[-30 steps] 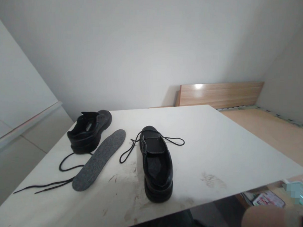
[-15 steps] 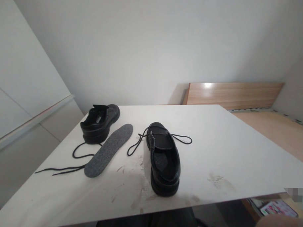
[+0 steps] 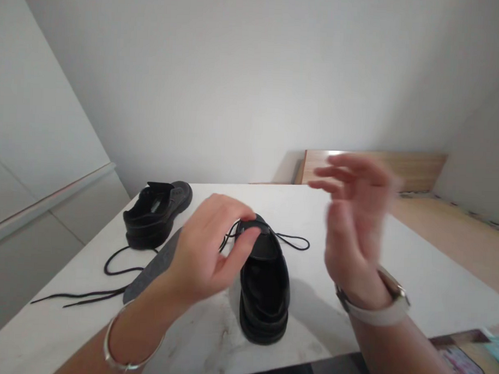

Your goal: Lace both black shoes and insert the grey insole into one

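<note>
A black leather shoe (image 3: 264, 288) stands in the middle of the white table (image 3: 414, 280), heel toward me, its lace (image 3: 294, 241) trailing off the toe. My left hand (image 3: 208, 248) hovers over the shoe's left side, fingers curled loosely and apart, holding nothing; a bangle circles that wrist. My right hand (image 3: 352, 223) is raised above the table to the right of the shoe, fingers spread, blurred by motion, with a watch on the wrist. A second black shoe (image 3: 155, 213) sits at the far left. A grey insole (image 3: 150, 271) lies between the shoes, partly hidden by my left hand.
A loose black lace (image 3: 86, 290) runs from the far shoe toward the table's left edge. Scuff marks stain the tabletop by the near shoe. A wooden bed frame (image 3: 417, 171) stands behind the table at the right. A phone (image 3: 458, 364) lies at the lower right.
Both hands have come up into view: the left now over the near shoe, the right lifted beside it. The camera has tilted slightly; shoes, insole and laces stay put.
</note>
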Motion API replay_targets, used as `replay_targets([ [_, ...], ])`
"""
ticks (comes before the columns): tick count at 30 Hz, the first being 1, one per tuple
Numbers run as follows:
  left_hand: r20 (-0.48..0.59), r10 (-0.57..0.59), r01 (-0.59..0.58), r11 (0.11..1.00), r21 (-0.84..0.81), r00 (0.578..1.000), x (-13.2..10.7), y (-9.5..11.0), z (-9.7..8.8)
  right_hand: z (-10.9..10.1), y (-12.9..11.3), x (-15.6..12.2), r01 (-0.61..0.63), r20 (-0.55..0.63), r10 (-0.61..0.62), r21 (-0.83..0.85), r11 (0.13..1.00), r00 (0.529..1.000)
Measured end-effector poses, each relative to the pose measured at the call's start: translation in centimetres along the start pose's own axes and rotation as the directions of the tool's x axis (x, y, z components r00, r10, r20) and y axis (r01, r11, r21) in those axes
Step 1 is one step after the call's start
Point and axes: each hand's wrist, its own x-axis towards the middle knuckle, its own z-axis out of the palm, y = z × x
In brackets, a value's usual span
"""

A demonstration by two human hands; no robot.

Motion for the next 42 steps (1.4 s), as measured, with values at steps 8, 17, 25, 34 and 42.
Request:
replay_targets([
  [8, 0.380, -0.277, 0.246, 0.961, 0.127, 0.883, 1.6, -3.3, 3.8, 3.0, 4.8, 0.3, 0.034, 0.647, 0.208, -0.340, 0.940, 0.734],
  [17, 0.309, -0.364, 0.313, 0.928, 0.203, 0.878, 1.1, -2.8, 4.7, 4.2, 4.1, -0.5, 0.116, 0.618, 0.317, -0.557, 0.822, 0.720],
  [25, 0.271, -0.353, 0.293, 0.926, 0.237, 0.896, 0.9, -2.8, 4.8, 5.0, 4.2, -0.7, 0.137, 0.573, 0.351, -0.640, 0.757, 0.740],
  [34, 0.055, -0.304, 0.286, 0.799, -0.529, 0.951, 0.9, -2.1, 3.6, 5.4, 3.8, -1.1, -0.234, 0.254, 0.170, 0.247, 0.940, 0.952],
  [42, 0.126, -0.318, 0.306, 0.614, -0.727, 0.940, 0.8, -2.8, 3.9, 5.1, 4.4, -0.8, -0.526, 0.468, 0.287, 0.533, 0.663, 0.836],
])
